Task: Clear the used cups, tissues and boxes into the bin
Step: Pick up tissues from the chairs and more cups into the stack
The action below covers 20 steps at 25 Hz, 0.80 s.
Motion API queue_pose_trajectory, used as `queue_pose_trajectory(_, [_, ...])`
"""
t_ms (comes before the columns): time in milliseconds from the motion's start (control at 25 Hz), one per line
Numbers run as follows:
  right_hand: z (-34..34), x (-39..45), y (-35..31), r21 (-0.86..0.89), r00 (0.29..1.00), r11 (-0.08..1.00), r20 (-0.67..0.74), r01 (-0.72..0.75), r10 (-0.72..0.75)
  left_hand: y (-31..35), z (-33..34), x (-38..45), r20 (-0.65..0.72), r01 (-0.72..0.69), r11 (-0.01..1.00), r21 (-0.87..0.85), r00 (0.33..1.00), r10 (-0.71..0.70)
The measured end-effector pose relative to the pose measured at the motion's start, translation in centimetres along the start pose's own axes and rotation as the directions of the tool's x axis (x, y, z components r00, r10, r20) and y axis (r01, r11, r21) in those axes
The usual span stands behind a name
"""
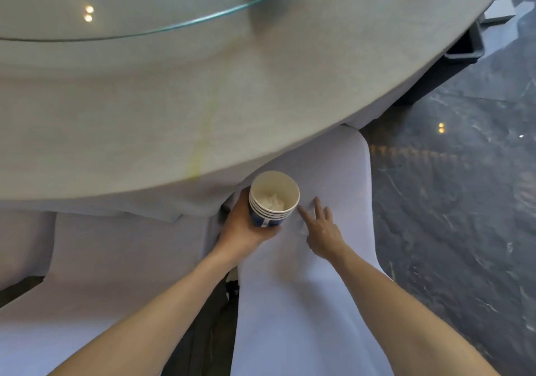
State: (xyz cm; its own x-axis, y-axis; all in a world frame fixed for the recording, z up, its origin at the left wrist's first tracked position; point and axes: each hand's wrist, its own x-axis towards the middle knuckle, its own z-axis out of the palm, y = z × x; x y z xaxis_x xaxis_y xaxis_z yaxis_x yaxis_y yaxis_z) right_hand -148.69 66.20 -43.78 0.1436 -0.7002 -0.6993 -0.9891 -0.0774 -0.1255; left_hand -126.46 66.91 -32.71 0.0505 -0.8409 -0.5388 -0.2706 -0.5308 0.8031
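White cloth covered the chair (313, 303) beneath both your hands. Your left hand (246, 228) gripped a stack of paper cups (272, 201), fingers curled round its blue side, with crumpled tissue (274, 201) inside the top cup. Just right of the stack, your right hand (320, 228) lay with fingers spread and straight on the chair cover, holding nothing. Beyond both hands the clothed round table (203, 100) overhung the chair, a glass turntable (145, 4) farther off.
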Motion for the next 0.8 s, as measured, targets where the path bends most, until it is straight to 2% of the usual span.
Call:
queue_pose_trajectory(120, [1.2,-0.6,-0.3,-0.008,0.993,0.999,-0.110,0.046,-0.046,-1.2,0.4,0.0,-0.011,-0.005,1.000,-0.008,1.000,0.005])
queue_pose_trajectory(160, [0.8,-1.0,-0.5,0.024,0.995,0.998,-0.090,0.051,-0.049,-1.3,0.5,-0.2,-0.010,-0.004,1.000,0.001,1.000,0.004])
queue_pose_trajectory(240, [-1.0,-2.4,-0.6,0.111,0.998,0.993,-0.050,-0.031,0.037,-0.7,0.6,-1.5,0.024,0.020,0.999,0.026,1.000,-0.021])
queue_pose_trajectory(320, [-4.4,-4.4,-0.6,0.329,0.978,0.936,-0.118,-0.127,0.174,1.0,0.4,-3.0,0.063,0.015,0.999,0.053,0.998,-0.018])
queue_pose_trajectory(400, [-9.1,-7.7,-0.8,0.532,0.946,0.836,-0.182,-0.133,0.267,3.4,0.0,-4.6,0.093,0.014,0.998,0.054,0.995,-0.019])
queue_pose_trajectory(520, [-16.2,-13.4,-1.6,0.737,0.899,0.675,-0.277,-0.027,0.338,7.6,-0.5,-7.0,0.157,-0.025,0.996,0.086,0.988,0.011])
queue_pose_trajectory(640, [-22.2,-19.7,-2.6,0.828,0.836,0.542,-0.394,0.142,0.383,12.1,-0.8,-10.2,0.191,-0.108,0.988,0.113,0.978,0.085])
queue_pose_trajectory(720, [-24.9,-23.1,-3.0,0.812,0.788,0.537,-0.479,0.230,0.386,14.3,-0.6,-11.8,0.206,-0.163,0.979,0.120,0.969,0.136])
queue_pose_trajectory(800, [-26.6,-26.6,-2.9,0.753,0.753,0.605,-0.550,0.259,0.362,16.9,0.1,-13.5,0.223,-0.227,0.965,0.128,0.955,0.195])
